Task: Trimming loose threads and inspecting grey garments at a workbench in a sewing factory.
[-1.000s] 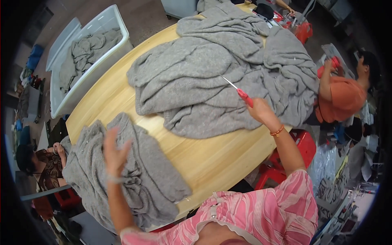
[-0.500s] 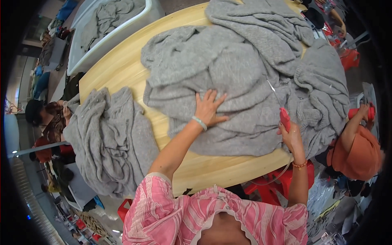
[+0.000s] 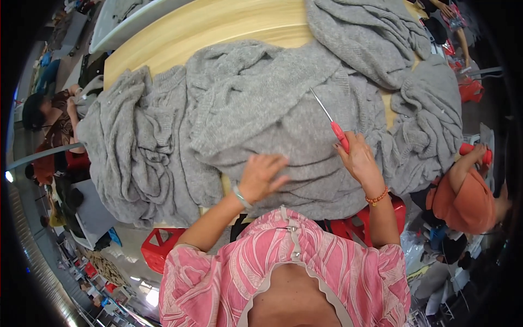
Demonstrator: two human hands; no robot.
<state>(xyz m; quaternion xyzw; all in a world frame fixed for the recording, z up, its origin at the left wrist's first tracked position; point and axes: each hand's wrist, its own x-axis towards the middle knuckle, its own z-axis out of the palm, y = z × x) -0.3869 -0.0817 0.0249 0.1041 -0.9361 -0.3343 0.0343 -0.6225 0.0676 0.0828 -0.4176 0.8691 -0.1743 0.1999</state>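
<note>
A large grey knit garment [image 3: 294,125] lies spread and folded in front of me on the wooden table. Over its near part is my left hand [image 3: 262,177], fingers apart and slightly blurred, holding nothing; whether it touches the knit I cannot tell. My right hand [image 3: 359,159] is closed round the red handle of a tool with a thin metal shaft [image 3: 322,105]. The shaft points up and left, its tip at the edge of a fold. The exact kind of tool does not show.
Grey knit piles lie at the left [image 3: 131,158], far right [image 3: 365,38] and right [image 3: 427,120] of the table [image 3: 218,22]. Beyond the far left edge stands a pale plastic tub [image 3: 147,24]. Red stools [image 3: 160,245] are below. People sit on both sides, one in an orange top [image 3: 463,196].
My left hand has drawn back toward me off the garment's middle. My right hand has moved left and farther over the knit with the tool. The view has shifted, and the fabric's folds have changed.
</note>
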